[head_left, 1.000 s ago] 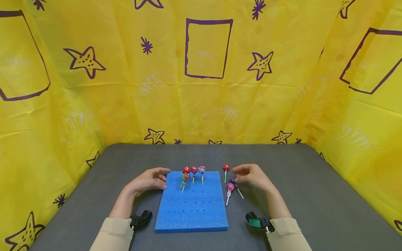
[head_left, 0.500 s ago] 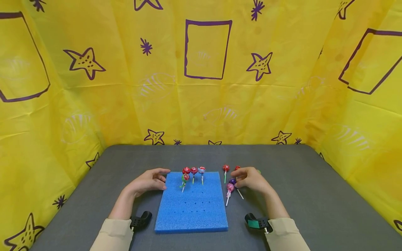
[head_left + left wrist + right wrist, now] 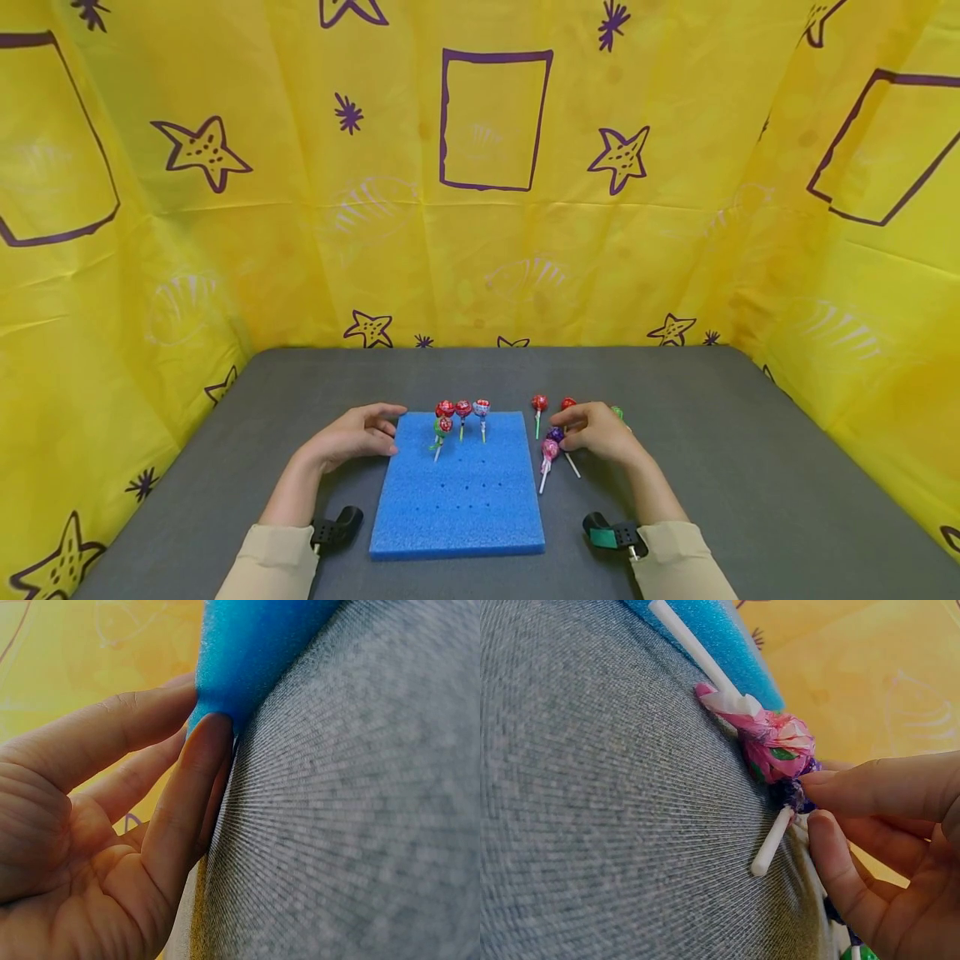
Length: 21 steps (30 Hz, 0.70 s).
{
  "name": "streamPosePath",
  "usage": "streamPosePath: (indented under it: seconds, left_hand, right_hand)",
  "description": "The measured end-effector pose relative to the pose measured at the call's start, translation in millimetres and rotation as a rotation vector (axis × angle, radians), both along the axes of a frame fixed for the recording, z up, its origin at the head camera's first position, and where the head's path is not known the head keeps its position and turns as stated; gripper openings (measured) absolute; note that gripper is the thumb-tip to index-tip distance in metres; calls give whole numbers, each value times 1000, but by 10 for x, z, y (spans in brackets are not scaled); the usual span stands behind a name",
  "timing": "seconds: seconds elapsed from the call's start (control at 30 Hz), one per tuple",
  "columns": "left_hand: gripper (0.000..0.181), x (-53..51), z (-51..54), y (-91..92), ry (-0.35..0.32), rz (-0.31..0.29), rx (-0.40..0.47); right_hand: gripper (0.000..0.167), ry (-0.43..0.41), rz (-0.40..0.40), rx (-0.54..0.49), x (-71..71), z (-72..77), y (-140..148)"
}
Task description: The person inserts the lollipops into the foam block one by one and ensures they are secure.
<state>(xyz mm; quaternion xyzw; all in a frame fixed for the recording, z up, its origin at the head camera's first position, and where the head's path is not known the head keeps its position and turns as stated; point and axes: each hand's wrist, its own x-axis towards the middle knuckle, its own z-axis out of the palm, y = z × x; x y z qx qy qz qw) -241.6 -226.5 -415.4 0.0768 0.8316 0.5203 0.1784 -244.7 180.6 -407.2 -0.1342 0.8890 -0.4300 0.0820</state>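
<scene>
A blue foam board (image 3: 459, 525) with rows of small holes lies on the table. Several lollipops (image 3: 446, 408) stand upright in its far part. My left hand (image 3: 356, 435) holds the board's far left corner; the left wrist view has thumb and forefinger on its edge. Right of the board, my right hand (image 3: 600, 429) is at a purple lollipop (image 3: 795, 796). Its forefinger tip meets the purple wrapper, while a gap shows between thumb and forefinger. A pink lollipop (image 3: 551, 450) lies against the purple one, white stick towards me. The hand partly hides the purple candy.
A red lollipop with a green stick (image 3: 539, 403) lies near the board's far right corner. Behind my right hand show another red lollipop (image 3: 568, 402) and a green one (image 3: 617, 412), both partly hidden. Yellow printed cloth (image 3: 480, 250) surrounds the dark grey table (image 3: 750, 467).
My right hand has lowered slightly towards me onto the purple lollipop, uncovering the red and green lollipops behind it. My left hand and the board have stayed still.
</scene>
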Motion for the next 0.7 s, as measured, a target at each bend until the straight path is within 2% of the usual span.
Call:
streamPosePath:
  seconds: [0.43, 0.7]
  left_hand:
    - [68, -2, -8, -6, -8, 13, 14]
    - [68, -5, -2, -4, -13, 13, 16]
  right_hand:
    - [29, 37, 12, -1, -34, -76, 7]
    - [29, 40, 22, -43, -20, -66, 4]
